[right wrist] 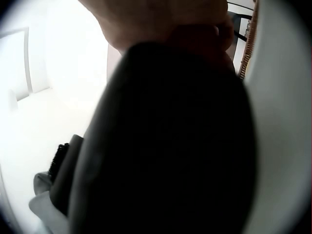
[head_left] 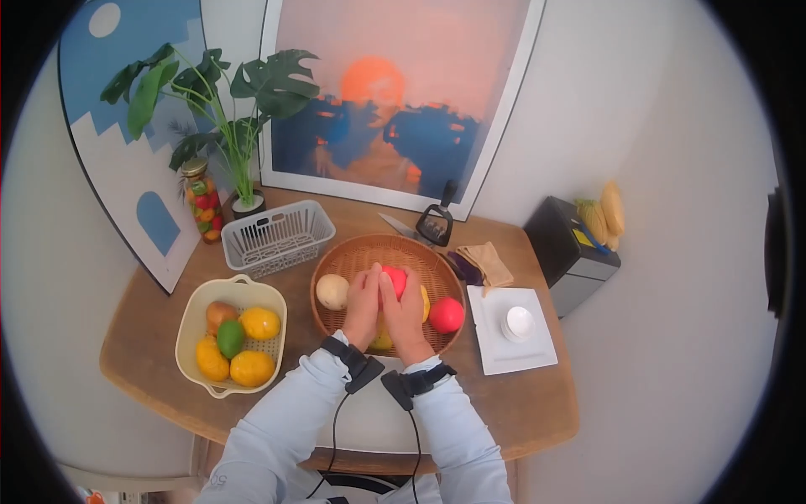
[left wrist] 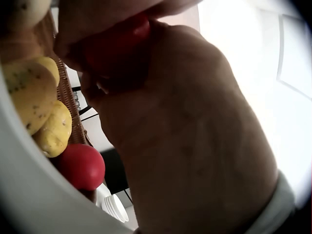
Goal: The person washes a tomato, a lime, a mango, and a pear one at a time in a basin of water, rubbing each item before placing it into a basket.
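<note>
Both hands are together over a round wicker basket (head_left: 336,254), holding a red tomato (head_left: 394,277) between them. The left hand (head_left: 363,304) covers its left side. From the right, the right hand (head_left: 406,316) grips it, thumbs close together in front. In the left wrist view, the tomato (left wrist: 122,51) shows between the palms and fingers, partly hidden. Below the hands in the basket are yellow speckled fruits (left wrist: 30,95), a second red tomato (head_left: 446,315) at the right and a pale round vegetable (head_left: 332,291) at the left. The right wrist view is mostly dark.
A cream basket (head_left: 186,336) with yellow fruits, a green one and a brown onion stands left. Behind it are a grey basket (head_left: 281,220), a jar (head_left: 201,202) and a plant (head_left: 239,160). A white plate with a small bowl (head_left: 518,322) lies right; a knife (head_left: 396,223) lies behind.
</note>
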A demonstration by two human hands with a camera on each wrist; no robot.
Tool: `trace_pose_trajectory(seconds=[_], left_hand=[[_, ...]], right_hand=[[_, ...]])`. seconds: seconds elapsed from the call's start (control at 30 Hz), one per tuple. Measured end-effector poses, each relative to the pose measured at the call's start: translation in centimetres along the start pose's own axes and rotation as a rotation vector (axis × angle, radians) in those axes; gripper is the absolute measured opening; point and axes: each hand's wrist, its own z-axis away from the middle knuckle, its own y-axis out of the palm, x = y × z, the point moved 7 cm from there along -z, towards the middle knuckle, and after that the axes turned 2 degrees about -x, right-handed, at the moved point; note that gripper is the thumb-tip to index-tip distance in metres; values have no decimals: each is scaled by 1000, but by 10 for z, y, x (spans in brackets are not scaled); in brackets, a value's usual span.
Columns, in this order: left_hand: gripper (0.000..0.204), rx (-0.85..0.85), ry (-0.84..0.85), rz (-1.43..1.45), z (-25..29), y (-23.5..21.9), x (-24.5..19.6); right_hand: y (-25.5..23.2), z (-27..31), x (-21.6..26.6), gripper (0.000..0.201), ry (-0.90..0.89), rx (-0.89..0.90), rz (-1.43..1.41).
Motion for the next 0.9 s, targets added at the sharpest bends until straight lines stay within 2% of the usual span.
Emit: trace_pose_trajectory(seconds=[0.1, 0.13, 0.2, 0.3, 0.37, 0.47, 0.57, 0.6, 0.67, 0.7, 0.77, 0.8, 0.9], left_hand=[[32, 42, -33, -13, 4, 1, 3], [32, 40, 43, -150, 6, 5, -5], [31, 31, 195, -427, 15, 13, -22], [32, -4, 574, -728, 33, 26, -44], [31, 30, 537, -713, 36, 28, -48], [27, 21, 484, -577, 33, 22, -60], [25, -8, 455, -459, 33, 16, -68], [24, -17, 448, -432, 34, 14, -69], [28, -12, 666, -546, 42, 22, -78], [30, -9, 774, -601, 47, 27, -82], [33, 41, 765, -674, 49, 31, -77], [35, 66, 761, -711, 49, 33, -75], [32, 53, 597, -542, 40, 24, -67]], right_hand=[[-7, -2, 6, 49, -75, -31, 93], [-9, -6, 8, 47, -89, -42, 108], [-12, -12, -4, 42, 37, -20, -2], [-8, -14, -23, 37, 185, 45, -216], [-7, -11, -28, 36, 241, 61, -313], [-13, -4, 16, 38, -3, 49, -163], [-10, 1, 39, 41, -178, 49, -93], [-9, 1, 40, 41, -131, 60, -109], [-11, 0, 40, 41, -33, 84, -138], [-9, -2, 28, 41, 75, 109, -256], [-3, -3, 1, 41, 294, 160, -491], [-11, -4, 12, 40, 149, 98, -347], [-27, 5, 57, 38, -254, -50, 28]])
